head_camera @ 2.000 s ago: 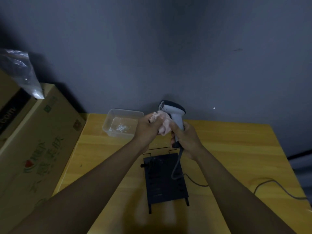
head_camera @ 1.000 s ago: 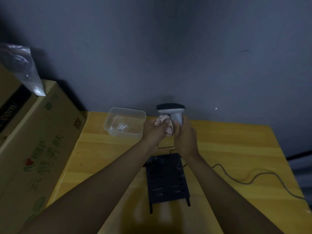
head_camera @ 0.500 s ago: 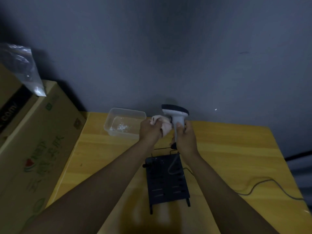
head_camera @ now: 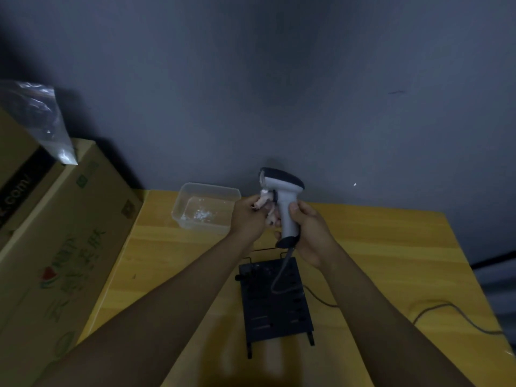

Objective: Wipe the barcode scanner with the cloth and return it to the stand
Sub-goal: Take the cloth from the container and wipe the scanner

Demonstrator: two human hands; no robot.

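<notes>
The grey barcode scanner [head_camera: 284, 199] with its dark head is held upright above the table, head turned to the left. My right hand [head_camera: 309, 233] grips its handle from the right. My left hand [head_camera: 248, 216] is closed on a small pale pink cloth [head_camera: 265, 203] and presses it against the front of the handle, just below the head. The black stand [head_camera: 275, 303] lies flat on the yellow wooden table [head_camera: 391, 247] below my hands. The scanner's grey cable [head_camera: 279, 277] loops down over the stand.
A clear plastic tub [head_camera: 203, 208] sits at the table's back left, close to my left hand. Large cardboard boxes [head_camera: 55, 247] stand along the left edge, with a plastic bag [head_camera: 39, 121] on top. The cable [head_camera: 458, 317] trails off to the right. A dark wall rises behind.
The scanner has been turned so that its head points left, and it sits slightly more tilted. The cloth has shifted from beside the head to the front of the handle under it.
</notes>
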